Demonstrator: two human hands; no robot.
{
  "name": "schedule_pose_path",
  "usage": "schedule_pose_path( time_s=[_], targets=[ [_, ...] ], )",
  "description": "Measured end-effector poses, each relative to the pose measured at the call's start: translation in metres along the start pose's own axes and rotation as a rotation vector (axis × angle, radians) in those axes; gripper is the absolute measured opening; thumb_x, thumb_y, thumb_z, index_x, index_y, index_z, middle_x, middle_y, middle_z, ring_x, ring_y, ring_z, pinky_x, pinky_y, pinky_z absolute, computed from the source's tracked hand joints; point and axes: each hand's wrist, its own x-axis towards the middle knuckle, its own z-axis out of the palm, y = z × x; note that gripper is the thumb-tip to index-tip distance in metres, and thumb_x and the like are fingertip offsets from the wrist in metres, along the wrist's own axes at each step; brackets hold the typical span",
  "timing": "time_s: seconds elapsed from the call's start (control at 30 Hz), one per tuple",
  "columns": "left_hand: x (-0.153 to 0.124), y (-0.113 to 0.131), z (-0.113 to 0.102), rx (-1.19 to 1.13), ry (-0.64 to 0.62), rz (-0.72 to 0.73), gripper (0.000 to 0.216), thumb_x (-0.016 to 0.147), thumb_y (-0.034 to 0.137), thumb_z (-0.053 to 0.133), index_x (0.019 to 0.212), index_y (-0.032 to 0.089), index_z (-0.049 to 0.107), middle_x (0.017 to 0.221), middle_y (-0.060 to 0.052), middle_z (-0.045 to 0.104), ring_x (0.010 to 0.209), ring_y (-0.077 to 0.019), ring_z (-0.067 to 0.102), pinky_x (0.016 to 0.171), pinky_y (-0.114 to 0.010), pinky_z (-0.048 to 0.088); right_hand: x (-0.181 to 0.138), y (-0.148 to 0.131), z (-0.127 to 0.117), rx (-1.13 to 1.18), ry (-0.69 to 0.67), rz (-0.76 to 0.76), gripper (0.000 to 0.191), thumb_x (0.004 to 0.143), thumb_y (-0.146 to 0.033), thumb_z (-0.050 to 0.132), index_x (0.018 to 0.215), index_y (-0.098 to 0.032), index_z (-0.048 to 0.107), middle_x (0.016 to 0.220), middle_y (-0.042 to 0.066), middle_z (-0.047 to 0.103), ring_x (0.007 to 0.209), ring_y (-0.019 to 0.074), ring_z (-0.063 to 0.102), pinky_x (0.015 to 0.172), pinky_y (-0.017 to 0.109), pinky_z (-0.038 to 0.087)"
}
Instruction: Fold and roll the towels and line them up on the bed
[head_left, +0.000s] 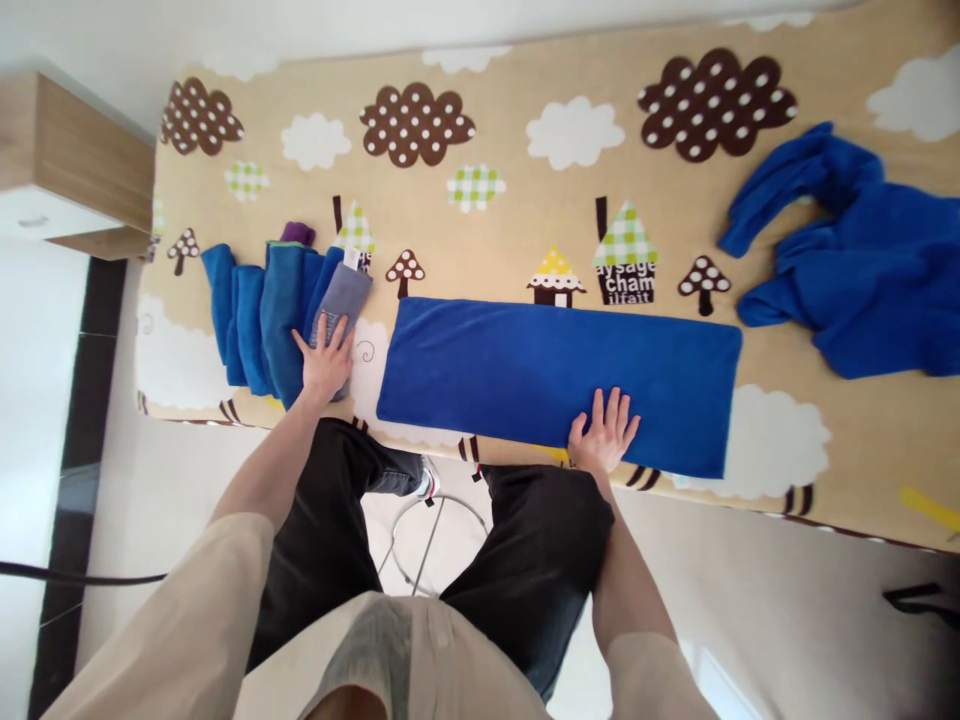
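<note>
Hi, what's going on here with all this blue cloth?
A person's left hand rests on a grey-blue bundle beside other bundled cloths. The right hand lies on a long, flat blue cloth. A crumpled blue cloth lies off to the right on the cloud-patterned sheet.

Far wall (375, 25): plain, whitish
Bed or table (510, 230): spans the scene under a beige cover printed with clouds, mushrooms and houses
Cabinet (94, 160): far left, wood-grained, with a white front
Black strip (79, 440): left, running nearward from the cabinet beside a white surface (37, 330)
Floor (750, 560): pale, near side, a spoked metal ring (430, 540) upon it
Light: bright
</note>
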Motion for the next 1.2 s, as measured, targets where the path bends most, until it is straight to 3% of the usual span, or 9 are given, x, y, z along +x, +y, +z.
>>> schedule_pose_path(
  time_s=[0.2, 0.33, 0.53, 0.63, 0.77, 0.87, 1.03, 1.1, 1.2],
  targets=[
    [0.005, 0.009, -0.001, -0.136, 0.030, 0.007, 0.077, 0.089, 0.028, 0.049, 0.165, 0.020, 0.037, 0.176, -0.010, 0.021, 0.164, -0.0392, -0.003, 0.124, -0.078, -0.014, 0.001, -0.001, -0.001, -0.013, -0.003, 0.001, 0.068, 0.093, -0.025, 0.043, 0.160, -0.016, 0.046, 0.168, 0.015, 0.039, 0.159, 0.0331, 0.030, 0.127, 0.065, 0.023],
    [0.035, 0.010, 0.002, -0.185, 0.007, 0.133, 0.076, 0.090, 0.030, 0.048, 0.164, 0.015, 0.038, 0.177, -0.010, 0.019, 0.165, -0.0340, 0.005, 0.133, -0.065, -0.003, 0.001, 0.000, 0.002, -0.022, 0.005, -0.001, 0.067, 0.094, -0.026, 0.044, 0.160, -0.016, 0.046, 0.168, 0.015, 0.039, 0.159, 0.0328, 0.029, 0.127, 0.065, 0.023],
    [0.084, -0.023, 0.008, -0.142, 0.158, 0.088, 0.066, 0.101, 0.034, 0.035, 0.163, 0.012, 0.037, 0.175, -0.008, 0.027, 0.165, -0.0304, 0.009, 0.133, -0.057, -0.008, 0.000, 0.001, 0.004, -0.039, -0.004, 0.013, 0.068, 0.093, -0.024, 0.044, 0.160, -0.017, 0.046, 0.167, 0.016, 0.040, 0.158, 0.0335, 0.032, 0.126, 0.065, 0.025],
    [0.092, -0.003, 0.015, -0.175, 0.178, 0.071, 0.061, 0.101, 0.029, 0.033, 0.155, 0.005, 0.045, 0.172, -0.014, 0.032, 0.164, -0.0328, 0.007, 0.133, -0.058, -0.004, 0.000, 0.001, 0.003, -0.040, 0.009, 0.005, 0.067, 0.094, -0.026, 0.043, 0.160, -0.016, 0.046, 0.167, 0.016, 0.041, 0.158, 0.0329, 0.032, 0.127, 0.064, 0.024],
    [0.107, 0.045, 0.025, -0.304, 0.093, 0.091, 0.053, 0.102, 0.027, 0.030, 0.143, 0.009, 0.059, 0.154, -0.020, 0.053, 0.153, -0.0337, 0.037, 0.128, -0.056, 0.027, 0.001, 0.000, 0.003, -0.033, 0.001, 0.017, 0.068, 0.092, -0.025, 0.042, 0.160, -0.016, 0.046, 0.167, 0.016, 0.040, 0.158, 0.0335, 0.032, 0.126, 0.065, 0.025],
    [0.130, 0.059, 0.030, -0.476, 0.124, -0.013, 0.048, 0.101, 0.029, 0.037, 0.140, 0.013, 0.060, 0.134, -0.019, 0.067, 0.130, -0.0303, 0.059, 0.116, -0.051, 0.044, 0.001, 0.000, 0.003, -0.037, 0.006, 0.014, 0.068, 0.092, -0.026, 0.043, 0.159, -0.016, 0.047, 0.167, 0.016, 0.040, 0.158, 0.0331, 0.031, 0.126, 0.064, 0.025],
    [0.163, 0.044, 0.028, -0.663, -0.021, -0.071, 0.032, 0.087, 0.033, 0.065, 0.112, 0.015, 0.073, 0.099, -0.012, 0.076, 0.092, -0.0239, 0.070, 0.093, -0.039, 0.056, 0.000, 0.001, 0.005, -0.054, 0.013, 0.002, 0.067, 0.094, -0.026, 0.042, 0.160, -0.016, 0.046, 0.168, 0.015, 0.039, 0.159, 0.0319, 0.030, 0.127, 0.064, 0.024],
    [0.170, 0.036, 0.027, -0.624, -0.053, -0.043, 0.021, 0.082, 0.030, 0.071, 0.097, 0.016, 0.076, 0.090, -0.011, 0.075, 0.088, -0.0241, 0.068, 0.090, -0.040, 0.056, 0.000, 0.001, 0.004, -0.054, 0.006, 0.002, 0.067, 0.094, -0.026, 0.042, 0.160, -0.016, 0.045, 0.168, 0.015, 0.039, 0.159, 0.0322, 0.030, 0.127, 0.064, 0.024],
    [0.177, 0.029, 0.023, -0.529, 0.006, -0.035, 0.011, 0.082, 0.026, 0.069, 0.086, 0.017, 0.074, 0.084, -0.010, 0.074, 0.087, -0.0256, 0.067, 0.094, -0.043, 0.054, 0.001, 0.001, 0.003, -0.051, -0.010, 0.008, 0.068, 0.094, -0.025, 0.042, 0.161, -0.016, 0.045, 0.169, 0.015, 0.038, 0.159, 0.0327, 0.029, 0.127, 0.065, 0.024]
  ],
)
